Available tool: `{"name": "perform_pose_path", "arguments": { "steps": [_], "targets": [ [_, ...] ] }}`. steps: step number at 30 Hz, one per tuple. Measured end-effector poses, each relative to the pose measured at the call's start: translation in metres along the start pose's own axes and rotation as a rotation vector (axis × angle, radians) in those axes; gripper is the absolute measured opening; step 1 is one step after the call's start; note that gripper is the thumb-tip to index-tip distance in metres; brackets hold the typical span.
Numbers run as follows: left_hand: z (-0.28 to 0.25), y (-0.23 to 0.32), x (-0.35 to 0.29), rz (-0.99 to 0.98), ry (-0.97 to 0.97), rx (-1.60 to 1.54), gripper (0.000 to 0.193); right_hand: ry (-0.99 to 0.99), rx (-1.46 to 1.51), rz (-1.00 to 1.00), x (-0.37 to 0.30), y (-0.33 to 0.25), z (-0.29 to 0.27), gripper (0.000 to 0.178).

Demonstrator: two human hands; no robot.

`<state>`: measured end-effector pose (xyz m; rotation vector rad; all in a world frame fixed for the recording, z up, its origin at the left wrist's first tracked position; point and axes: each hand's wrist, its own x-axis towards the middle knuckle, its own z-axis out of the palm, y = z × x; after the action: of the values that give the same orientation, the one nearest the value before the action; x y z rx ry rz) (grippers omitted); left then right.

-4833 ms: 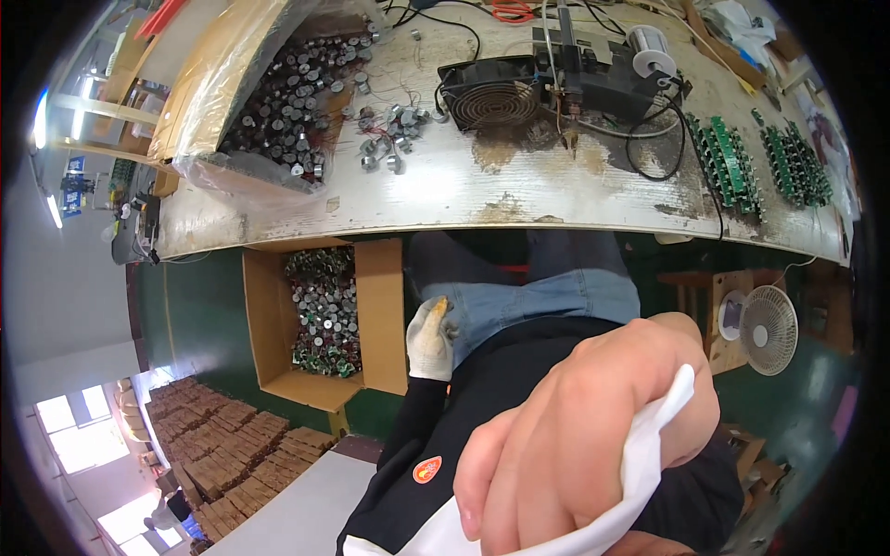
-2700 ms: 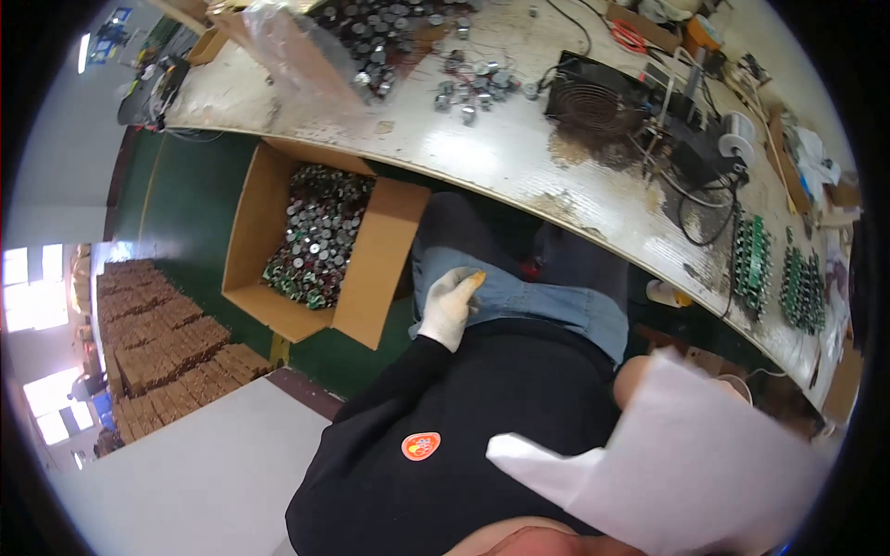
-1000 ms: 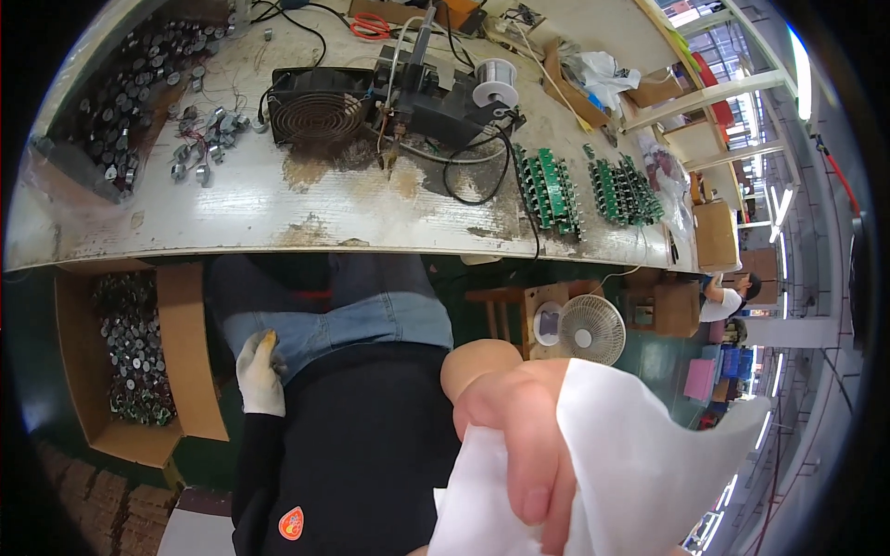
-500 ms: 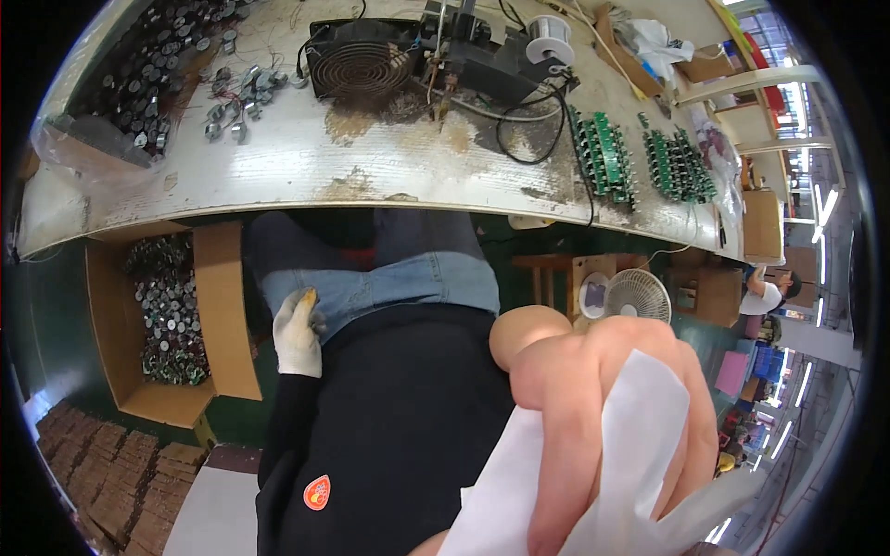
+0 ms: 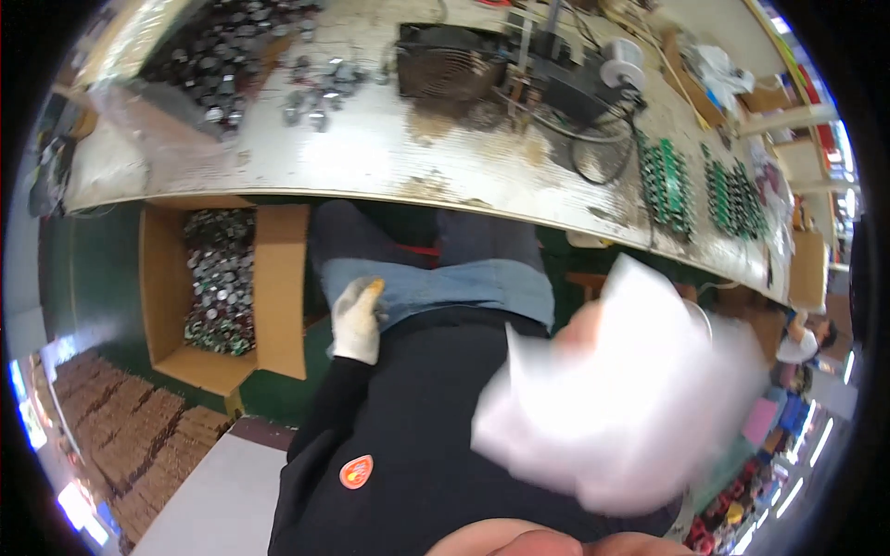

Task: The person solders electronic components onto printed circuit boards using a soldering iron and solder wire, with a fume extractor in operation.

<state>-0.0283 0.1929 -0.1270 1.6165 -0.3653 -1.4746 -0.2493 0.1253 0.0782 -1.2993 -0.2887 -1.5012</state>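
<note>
Bench: big white wooden bench (image 5: pixel 306 167) across the top, finish worn off in brownish patches, kinda beat up.
My clothes: black top (image 5: pixel 417 408) and faded blue jeans (image 5: pixel 445 283), knees going in under the bench edge.
Cardboard box: open brown box (image 5: pixel 280 287) to my left, one flap folded out toward me, loaded with small metal and green parts (image 5: pixel 222 287).
White sheet: the main thing here, so, looks: plain white sheet (image 5: pixel 621 398), thin and floppy, pointy corner up top, another corner poking out left, lower edge smeared by motion blur. Paper or cloth, honestly can't tell. It's up in the air in front of my right side, covering part of my black top.
Fan unit: square black fan (image 5: pixel 450 69) with a round grille, on the bench.
Circuit boards: two green rows (image 5: pixel 667 181) at the bench's right end.
Right hand: bare (image 5: pixel 581 329), mostly behind the sheet, just a blurry bit of skin showing. Fingers are covered, so can't tell if they're clamped on it.
Left hand: white glove (image 5: pixel 357 324), yellowish thumb tip pointing up, by my lap. Can't tell whether the fingers are apart or together.
Badge: little orange-red patch (image 5: pixel 356 472) on my top.
</note>
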Motion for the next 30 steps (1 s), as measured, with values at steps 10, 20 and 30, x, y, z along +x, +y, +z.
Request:
{"name": "perform_pose_path", "arguments": {
  "steps": [10,20,30],
  "targets": [
    [-0.005,0.0,0.005,-0.011,-0.071,-0.044,0.032,0.855,0.553,0.948,-0.048,0.081,-0.007,0.042],
    [-0.009,-0.011,0.012,0.136,-0.108,-0.098,0.035,0.943,0.618,1.033,-0.047,0.087,-0.007,0.04],
    [-0.007,-0.01,0.013,0.177,-0.172,-0.181,0.032,0.896,0.225,0.884,-0.038,0.069,0.004,0.032]
  ]
}}
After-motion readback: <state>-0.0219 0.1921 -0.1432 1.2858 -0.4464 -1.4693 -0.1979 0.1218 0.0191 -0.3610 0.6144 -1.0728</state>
